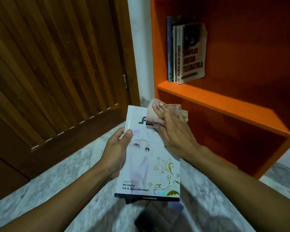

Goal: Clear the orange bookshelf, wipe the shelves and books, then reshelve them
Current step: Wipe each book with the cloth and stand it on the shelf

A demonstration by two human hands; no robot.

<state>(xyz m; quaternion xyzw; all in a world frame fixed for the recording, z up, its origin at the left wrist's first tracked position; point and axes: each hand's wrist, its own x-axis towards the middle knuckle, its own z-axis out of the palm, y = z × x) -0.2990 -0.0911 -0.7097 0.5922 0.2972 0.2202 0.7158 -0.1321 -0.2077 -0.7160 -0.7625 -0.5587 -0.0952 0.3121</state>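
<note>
While we look down past our forearms, we see dark books [151, 216] lying blurred on the pale marble floor [57, 190], partly hidden under the one we hold. Above them, our left hand [115, 153] grips the white book [149, 164] by its left edge, thumb curled over the cover and fingers behind it. The cover faces up at us, showing a veiled face and gold floral ornaments. Our right hand [172, 131] lies on the upper right part of that cover, fingers spread fairly flat, pressing a crumpled pinkish cloth [159, 111] against it near the top corner.

Beyond the hands, the orange bookshelf [224, 104] stands to the right, against a white wall. Its lower compartment, level with the cloth, shows no books in the part we can see. On the shelf board above, a few books [184, 52] stand upright at the left end, the outermost with a worn cover reading "Kompilasi Hukum Telematika". To the left, a brown slatted wooden door [57, 64] fills the background.
</note>
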